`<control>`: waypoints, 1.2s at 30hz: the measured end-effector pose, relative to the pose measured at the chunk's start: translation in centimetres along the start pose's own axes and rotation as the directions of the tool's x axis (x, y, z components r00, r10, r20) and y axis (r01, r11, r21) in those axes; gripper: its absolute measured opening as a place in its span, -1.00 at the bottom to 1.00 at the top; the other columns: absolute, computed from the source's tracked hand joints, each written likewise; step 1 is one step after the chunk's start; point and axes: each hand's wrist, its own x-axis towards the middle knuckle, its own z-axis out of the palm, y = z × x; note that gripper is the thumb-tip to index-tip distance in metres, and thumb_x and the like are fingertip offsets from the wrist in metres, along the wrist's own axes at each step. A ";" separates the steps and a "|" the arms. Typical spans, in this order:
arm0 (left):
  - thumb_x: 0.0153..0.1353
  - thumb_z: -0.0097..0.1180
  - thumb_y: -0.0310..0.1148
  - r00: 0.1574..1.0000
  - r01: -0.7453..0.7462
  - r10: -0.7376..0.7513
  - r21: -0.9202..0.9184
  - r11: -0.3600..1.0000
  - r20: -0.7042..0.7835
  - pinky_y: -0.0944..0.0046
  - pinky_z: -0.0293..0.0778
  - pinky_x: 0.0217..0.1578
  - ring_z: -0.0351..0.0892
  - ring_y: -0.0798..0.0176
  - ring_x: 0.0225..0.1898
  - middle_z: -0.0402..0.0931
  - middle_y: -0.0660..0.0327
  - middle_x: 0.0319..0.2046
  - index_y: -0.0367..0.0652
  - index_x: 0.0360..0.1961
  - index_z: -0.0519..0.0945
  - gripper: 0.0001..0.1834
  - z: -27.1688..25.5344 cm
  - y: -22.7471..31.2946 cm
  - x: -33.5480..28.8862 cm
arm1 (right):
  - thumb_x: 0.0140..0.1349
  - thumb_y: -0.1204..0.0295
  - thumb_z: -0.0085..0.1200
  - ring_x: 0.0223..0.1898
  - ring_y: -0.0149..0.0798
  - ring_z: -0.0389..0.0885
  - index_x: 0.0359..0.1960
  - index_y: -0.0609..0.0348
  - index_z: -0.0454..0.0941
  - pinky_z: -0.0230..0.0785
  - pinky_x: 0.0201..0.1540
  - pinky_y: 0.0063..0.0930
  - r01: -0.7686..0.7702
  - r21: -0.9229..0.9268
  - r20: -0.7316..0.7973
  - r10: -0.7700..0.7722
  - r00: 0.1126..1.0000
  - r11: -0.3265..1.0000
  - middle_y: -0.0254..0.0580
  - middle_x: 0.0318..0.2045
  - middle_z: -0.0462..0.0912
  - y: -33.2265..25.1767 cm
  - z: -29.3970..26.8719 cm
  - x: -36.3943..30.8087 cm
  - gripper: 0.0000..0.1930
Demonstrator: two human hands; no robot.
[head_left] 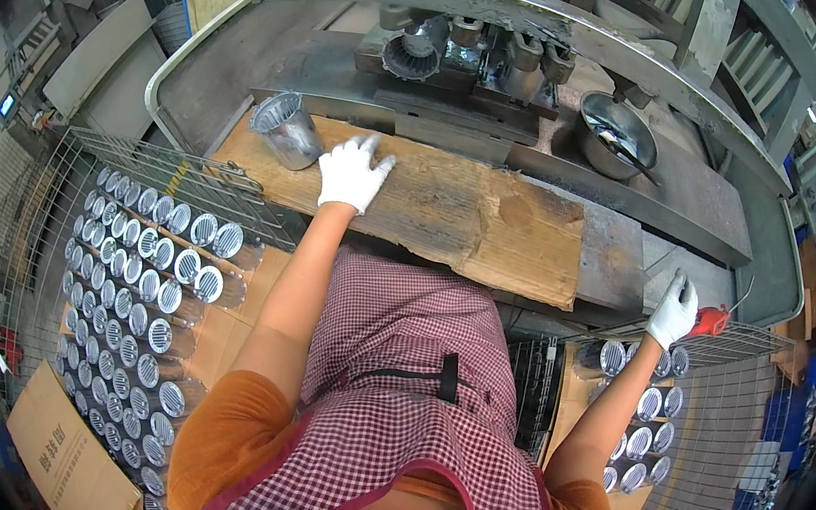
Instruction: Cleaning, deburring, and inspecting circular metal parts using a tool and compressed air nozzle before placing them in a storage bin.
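My left hand (350, 173), in a white glove, rests on a brown cardboard sheet (435, 193) with its fingers spread. Just left of it a shiny metal cup (295, 141) leans over on the cardboard, its ribbed end facing up and away. The hand is beside the cup and not gripped round it. Over at the right, my right hand (673, 313), also white-gloved, is held at the bench's side edge with fingers stretched out. A red object (709, 321) is right beside it; its kind is unclear. I see nothing held in that hand.
Ahead stands a machine with a ribbed cup-shaped part (414, 49) and metal tooling (522, 67). A steel bowl (618, 136) with a dark-handled tool sits to its right. Wire cages flank me, holding rows of metal cups (137, 295) at left and more cups (640, 441) at right.
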 end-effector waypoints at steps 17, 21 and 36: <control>0.20 -0.07 0.14 0.996 -0.064 0.062 0.029 0.998 0.063 0.02 0.22 0.09 0.40 0.08 0.11 0.48 0.19 0.08 0.09 0.02 0.59 -0.49 0.4 -0.3 -0.1 | 0.24 0.16 0.14 -0.27 -0.25 0.63 -0.21 0.21 0.66 0.41 -0.14 -0.44 0.004 0.017 -0.008 -0.004 1.000 1.000 -0.10 -0.28 0.69 0.5 0.3 0.1 -0.66; 0.18 -0.01 0.12 0.999 -0.007 0.007 -0.007 1.000 0.038 -0.02 0.22 0.09 0.38 0.03 0.13 0.47 0.13 0.09 0.06 0.10 0.52 -0.44 0.5 -0.3 0.1 | 0.23 0.22 0.14 -0.29 -0.21 0.63 -0.22 0.23 0.66 0.42 -0.15 -0.42 0.005 0.050 0.010 -0.006 1.000 0.999 -0.07 -0.30 0.68 -0.4 -0.1 -0.1 -0.70; 0.21 -0.07 0.11 0.996 -0.085 0.085 0.040 0.996 0.001 0.05 0.23 0.07 0.43 0.13 0.08 0.51 0.26 0.04 0.12 -0.04 0.63 -0.54 1.1 -0.6 -0.2 | 0.22 0.18 0.14 -0.34 -0.16 0.62 -0.28 0.21 0.67 0.42 -0.22 -0.38 0.067 0.016 -0.042 -0.066 0.997 0.998 -0.07 -0.36 0.67 0.4 0.3 0.2 -0.69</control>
